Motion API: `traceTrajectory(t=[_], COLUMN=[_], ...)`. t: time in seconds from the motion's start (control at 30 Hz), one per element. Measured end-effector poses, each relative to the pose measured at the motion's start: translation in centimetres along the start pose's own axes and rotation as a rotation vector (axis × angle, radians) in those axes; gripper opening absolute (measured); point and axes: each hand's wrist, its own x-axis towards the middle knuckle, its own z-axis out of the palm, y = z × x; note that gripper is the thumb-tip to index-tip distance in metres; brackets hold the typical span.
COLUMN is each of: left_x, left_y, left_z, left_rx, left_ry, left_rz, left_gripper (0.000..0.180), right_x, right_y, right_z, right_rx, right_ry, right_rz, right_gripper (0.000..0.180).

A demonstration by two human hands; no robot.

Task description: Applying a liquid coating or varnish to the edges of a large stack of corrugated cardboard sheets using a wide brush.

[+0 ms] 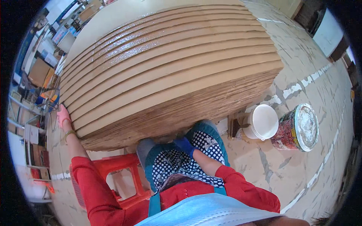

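A thick stack of brown cardboard sheets point(177, 81) fills the space before me, its upper sheets fanned in overlapping steps. A glossy, wet-looking patch covers part of the far steps. At the stack's left edge, my left hand point(63, 116) in a pink glove touches the ends of the stepped sheets, its fingers loosely spread. My right hand point(184, 145), in a blue glove, lies low over my polka-dot apron point(171, 162) beside the stack's near side. Its fingers look stretched out, with nothing visible in them.
To the right, a white bucket point(264, 121) stands beside a larger patterned bucket point(296, 130) with a whitish crusted top. A brown brush-like object point(238, 127) is left of the white bucket. A red plastic stool point(132, 177) is at lower left. Cluttered shelves point(34, 132) line the far left.
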Motion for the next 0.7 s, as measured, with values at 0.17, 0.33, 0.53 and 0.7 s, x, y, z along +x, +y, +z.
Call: traceTrajectory(t=[0.17, 0.33, 0.53, 0.7], left_x=[-0.6, 1.4, 1.3, -2.7], left_y=[0.7, -1.5, 0.1, 0.2], left_z=[0.7, 0.9, 0.9, -1.4], left_rx=[-0.022, -0.036, -0.03, -0.21], left_ry=[0.039, 0.092, -0.146, 0.08], left_rz=[0.077, 0.047, 0.152, 0.335], left_gripper=[0.074, 0.073, 0.072, 0.065], right_x=[-0.3, 0.4, 0.5, 0.3], right_y=[-0.3, -0.5, -1.7, -0.7], right_z=[-0.3, 0.0, -1.9, -0.4], right_rx=[0.183, 0.352, 0.178, 0.09], right_ry=[0.084, -0.027, -0.029, 0.295], right_rz=[-0.009, 0.202, 0.153, -0.051], right_gripper=[0.011, 0.015, 0.014, 0.021])
